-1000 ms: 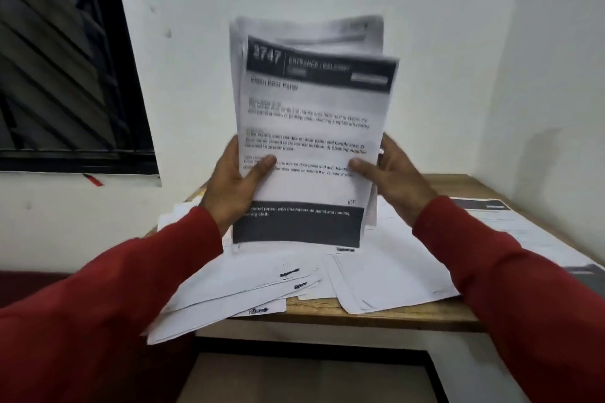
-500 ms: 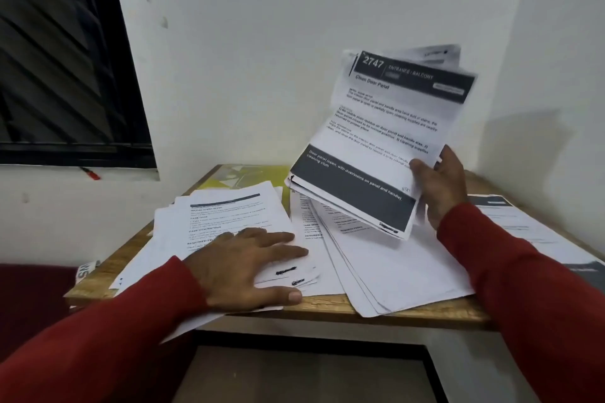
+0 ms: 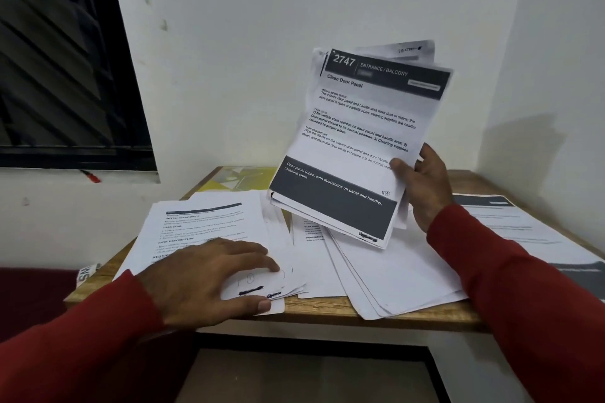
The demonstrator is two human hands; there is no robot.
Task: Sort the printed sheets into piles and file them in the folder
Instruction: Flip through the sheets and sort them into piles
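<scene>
Partly hidden, right hand [image 3: 425,186] grips sheaf [image 3: 357,141]; left hand [image 3: 209,278] flat on pile [image 3: 203,222]; txt blurry.

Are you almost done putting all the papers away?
Not yet. Some sheets already lie in loose piles on the table: the left hand rests flat on the left pile, with a middle pile beside it. The right hand holds up a stack not yet sorted. Nothing looks filed; no open folder is plainly visible.

Dim, flat indoor light — soft shadow on right wall [image 3: 523,141]; wide-angle bending at edges
</scene>
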